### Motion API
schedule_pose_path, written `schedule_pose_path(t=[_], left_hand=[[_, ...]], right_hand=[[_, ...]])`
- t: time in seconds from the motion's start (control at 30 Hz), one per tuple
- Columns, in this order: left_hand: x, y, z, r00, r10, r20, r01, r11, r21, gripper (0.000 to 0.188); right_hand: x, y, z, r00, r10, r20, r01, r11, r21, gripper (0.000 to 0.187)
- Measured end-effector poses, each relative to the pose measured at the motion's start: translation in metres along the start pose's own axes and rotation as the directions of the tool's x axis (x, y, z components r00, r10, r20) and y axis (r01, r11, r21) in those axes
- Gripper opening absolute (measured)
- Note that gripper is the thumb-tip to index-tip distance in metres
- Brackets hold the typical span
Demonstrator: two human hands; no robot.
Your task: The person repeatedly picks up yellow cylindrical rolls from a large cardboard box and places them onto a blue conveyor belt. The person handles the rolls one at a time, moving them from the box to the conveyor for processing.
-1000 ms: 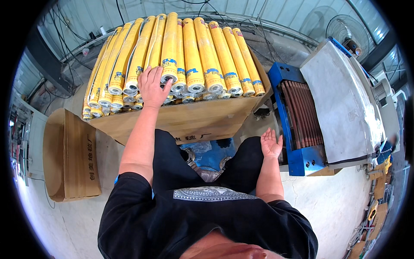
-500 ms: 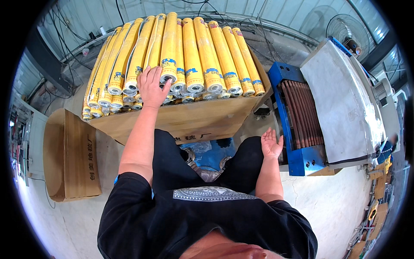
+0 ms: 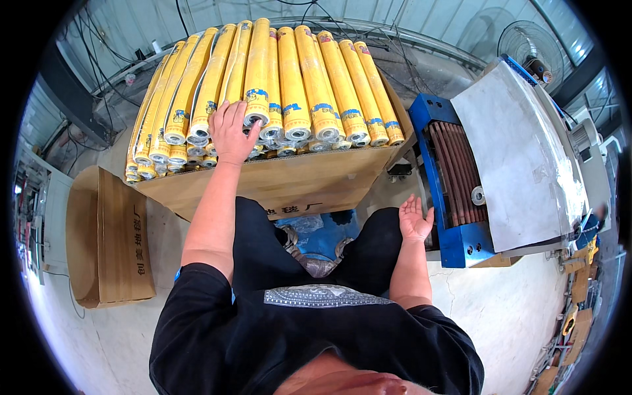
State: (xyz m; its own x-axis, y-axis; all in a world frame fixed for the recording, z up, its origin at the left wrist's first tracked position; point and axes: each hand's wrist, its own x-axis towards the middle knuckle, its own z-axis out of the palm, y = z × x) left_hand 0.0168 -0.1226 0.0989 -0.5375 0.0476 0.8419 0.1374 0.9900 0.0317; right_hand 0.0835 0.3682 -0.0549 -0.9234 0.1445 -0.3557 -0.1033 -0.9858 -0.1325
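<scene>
My left hand [image 3: 230,133] lies against the near ends of the stacked yellow wrapped rolls [image 3: 295,85], fingers stretched out and thumb apart beside a roll's end ring. The rolls are in clear film, stacked side by side in a big cardboard box [image 3: 276,181] in front of me. My right hand [image 3: 415,218] is palm up by my right knee, fingers loosely spread and nothing in it. To its right stands a blue-framed machine [image 3: 471,245] with brown rollers [image 3: 453,172]. A ring-shaped roll end [image 3: 478,195] shows on the rollers, at the edge of the grey cover [image 3: 523,164].
An upright cardboard box [image 3: 108,237] stands on the floor at my left. Behind the machine is a fan [image 3: 532,52]. Black cables [image 3: 92,59] hang and trail along the back wall. Blue sheeting [image 3: 329,237] lies between my feet. Flattened cardboard [image 3: 578,336] is at the far right.
A ring-shaped roll end has come into view on the machine's rollers, at the edge of the grey cover. Both my hands have stayed where they were.
</scene>
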Motion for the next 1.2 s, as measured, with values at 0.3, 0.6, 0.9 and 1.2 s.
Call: schedule_pose_path(t=[0.3, 0.6, 0.9, 1.2], left_hand=[[0.0, -0.001, 0.0, 1.0, -0.004, 0.006, 0.004, 1.0, -0.003, 0.049], [0.001, 0.002, -0.001, 0.999, -0.023, 0.025, 0.023, 1.0, -0.005, 0.049], [0.001, 0.0, -0.003, 1.0, -0.003, 0.0, 0.003, 1.0, -0.006, 0.05], [0.0, 0.0, 0.0, 1.0, -0.014, -0.016, 0.014, 1.0, -0.004, 0.048]], right_hand=[[-0.003, 0.0, 0.003, 1.0, -0.017, -0.005, 0.017, 0.999, 0.048, 0.062], [-0.009, -0.004, 0.01, 0.997, -0.077, 0.002, 0.077, 0.996, 0.045, 0.088], [0.013, -0.047, 0.045, 0.979, -0.197, 0.043, 0.202, 0.966, -0.164, 0.079], [0.021, -0.019, 0.074, 0.974, -0.227, 0.003, 0.204, 0.87, -0.449, 0.028]])
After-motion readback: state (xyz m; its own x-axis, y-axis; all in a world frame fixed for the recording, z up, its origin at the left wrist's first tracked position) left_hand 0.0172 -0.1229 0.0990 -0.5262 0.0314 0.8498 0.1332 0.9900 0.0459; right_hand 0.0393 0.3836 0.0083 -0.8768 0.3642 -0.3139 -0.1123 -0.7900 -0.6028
